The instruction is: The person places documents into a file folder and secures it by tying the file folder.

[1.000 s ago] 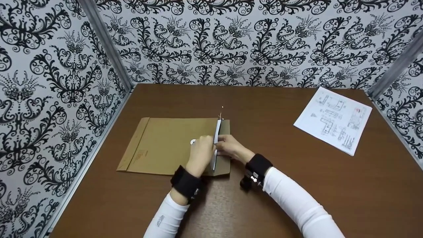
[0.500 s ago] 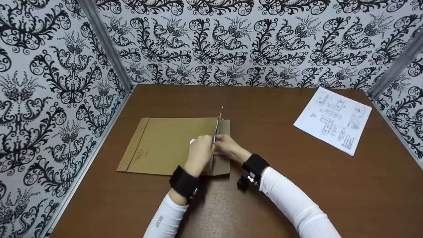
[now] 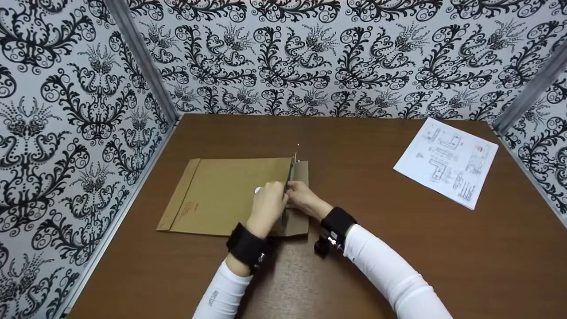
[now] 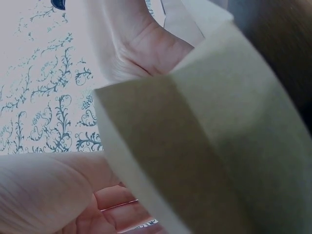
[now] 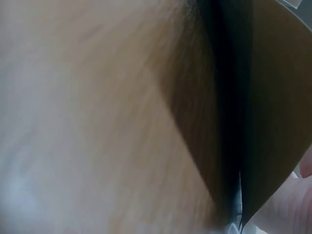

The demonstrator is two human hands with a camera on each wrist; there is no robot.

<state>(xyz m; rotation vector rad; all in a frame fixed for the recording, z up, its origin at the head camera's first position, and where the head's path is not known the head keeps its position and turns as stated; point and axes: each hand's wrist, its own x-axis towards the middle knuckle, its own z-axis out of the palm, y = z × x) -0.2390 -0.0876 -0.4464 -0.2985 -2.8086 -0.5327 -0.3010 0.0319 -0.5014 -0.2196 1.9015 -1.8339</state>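
Note:
A large brown envelope (image 3: 230, 186) lies flat on the table, its mouth facing right and its upper side raised. My left hand (image 3: 268, 201) grips the raised edge of the mouth. In the left wrist view, the left thumb side (image 4: 53, 190) lies along the brown paper. My right hand (image 3: 303, 197) is at the mouth, its fingertips by the opening, partly hidden by the left hand and the envelope. Whether they pinch anything is hidden. A dark gap shows inside the mouth in the right wrist view, with left fingers (image 5: 287, 204) at its lower right.
A stack of white sheets with technical drawings (image 3: 447, 161) lies at the back right of the brown table (image 3: 354, 150). Patterned walls (image 3: 292, 57) enclose the back and sides. A white disc (image 3: 257, 189) sits on the envelope beside the left hand.
The white sheets at the mouth have slid leftward into the envelope and no longer show there. My right hand and forearm have shifted slightly left; the left hand has hardly moved.

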